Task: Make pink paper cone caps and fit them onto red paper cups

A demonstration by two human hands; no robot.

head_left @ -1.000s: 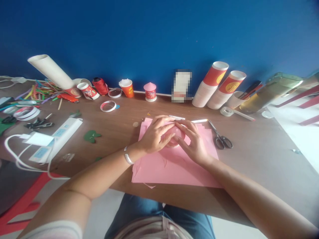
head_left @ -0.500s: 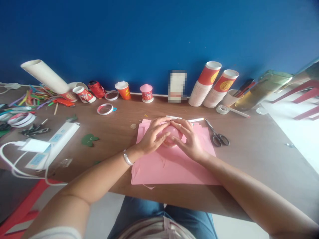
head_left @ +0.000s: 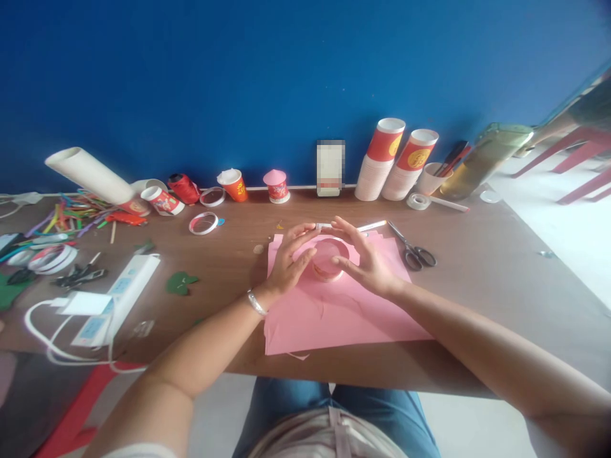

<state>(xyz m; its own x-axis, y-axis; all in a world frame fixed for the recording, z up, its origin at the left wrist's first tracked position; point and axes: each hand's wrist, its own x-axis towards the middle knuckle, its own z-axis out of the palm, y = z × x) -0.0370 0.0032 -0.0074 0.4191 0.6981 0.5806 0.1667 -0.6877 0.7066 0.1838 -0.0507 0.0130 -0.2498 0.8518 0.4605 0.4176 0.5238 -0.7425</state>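
Note:
A low round ring (head_left: 328, 276) lies on a stack of pink paper (head_left: 348, 324) in front of me, with a pink round surface inside its rim. My left hand (head_left: 291, 262) curves along the ring's left side, fingers apart and pointing away from me. On the other side, my right hand (head_left: 370, 264) is spread too, its thumb at or just over the ring's right edge; I cannot tell whether it touches. Neither hand grips anything. Past the fingertips lies a white pen (head_left: 372, 226), and black-handled scissors (head_left: 419, 256) rest to the right of the paper.
Stacked paper cups (head_left: 372, 175) stand by the blue wall, near a tape roll (head_left: 419, 201) and a tilted bottle (head_left: 482, 162). A small cup with a pink cone top (head_left: 275, 184) stands behind. At left are a power strip (head_left: 136, 286), cables and green scraps (head_left: 180, 282).
My hands have drawn apart from over the ring, uncovering more of its pink top. The fingertips no longer meet. The whole view has shifted slightly.

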